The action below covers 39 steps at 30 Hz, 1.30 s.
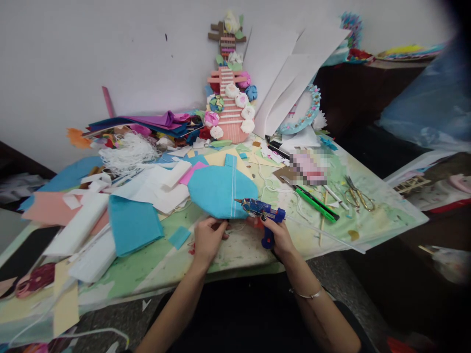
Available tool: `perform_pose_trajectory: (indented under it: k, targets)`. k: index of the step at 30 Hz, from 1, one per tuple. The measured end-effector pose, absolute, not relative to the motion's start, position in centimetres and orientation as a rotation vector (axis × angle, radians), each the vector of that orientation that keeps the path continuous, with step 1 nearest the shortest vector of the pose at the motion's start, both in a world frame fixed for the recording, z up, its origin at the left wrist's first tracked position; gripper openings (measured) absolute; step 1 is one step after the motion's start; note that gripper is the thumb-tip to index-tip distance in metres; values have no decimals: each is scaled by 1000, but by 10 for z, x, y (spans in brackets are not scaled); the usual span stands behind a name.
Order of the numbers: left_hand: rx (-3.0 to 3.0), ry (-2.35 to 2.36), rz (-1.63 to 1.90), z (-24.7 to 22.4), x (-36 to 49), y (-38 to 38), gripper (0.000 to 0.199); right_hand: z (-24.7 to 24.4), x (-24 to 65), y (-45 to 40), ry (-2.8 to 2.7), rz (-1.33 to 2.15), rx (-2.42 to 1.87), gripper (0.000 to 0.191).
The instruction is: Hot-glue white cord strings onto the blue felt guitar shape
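Observation:
A rounded blue paper-covered piece [211, 189] lies in front of me, with white cords running down it and a small blue tab at its far edge. At its near edge, my left hand [209, 240] is closed, thumb and fingers pinching the rim. My right hand [278, 234] is wrapped round the handle of a dark blue hot glue gun [263, 210]. The gun's nozzle points left, just over the cords near the lower edge; whether it touches cannot be made out. A long clear glue stick [331, 234] trails out behind the gun to the right.
Left lie folded blue paper [134, 225], white paper rolls [83, 223] and a bundle of white string [128, 153]. Right are a green utility knife [316, 203] and scissors [358, 196]. A pink flower-decorated instrument model [230, 113] leans on the wall, beside a blue wreath [314, 110].

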<state>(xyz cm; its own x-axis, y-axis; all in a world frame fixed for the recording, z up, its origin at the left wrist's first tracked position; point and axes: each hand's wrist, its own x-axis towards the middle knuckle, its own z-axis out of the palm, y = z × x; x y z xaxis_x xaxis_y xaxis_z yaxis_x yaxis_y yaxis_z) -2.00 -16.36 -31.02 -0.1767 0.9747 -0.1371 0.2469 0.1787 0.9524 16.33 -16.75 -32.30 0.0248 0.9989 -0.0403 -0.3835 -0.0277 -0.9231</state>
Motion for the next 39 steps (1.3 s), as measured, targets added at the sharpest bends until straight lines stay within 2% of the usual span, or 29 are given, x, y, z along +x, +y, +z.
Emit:
perform_pose_trajectory:
  k: [8, 15, 20, 25, 31, 39]
  targets:
    - [1608, 1601, 941, -304, -41, -152, 23, -305, 171, -170, -852, 1454, -1027, 30]
    - [1749, 1580, 951, -303, -49, -146, 19, -277, 182, -129, -918, 1143, -1058, 27]
    - [1895, 1611, 969, -300, -54, -140, 19, -281, 172, -91, -791, 1454, -1064, 36]
    - [2023, 1520, 993, -290, -67, -120, 17, -281, 177, -85, -690, 1613, -882, 40]
    - [2138, 1273, 1020, -262, -77, -96, 17, -273, 178, -85, -743, 1683, -687, 47]
    - [2227, 1057, 1123, -229, -79, -91, 13, -253, 156, -85, -753, 1780, -406, 47]
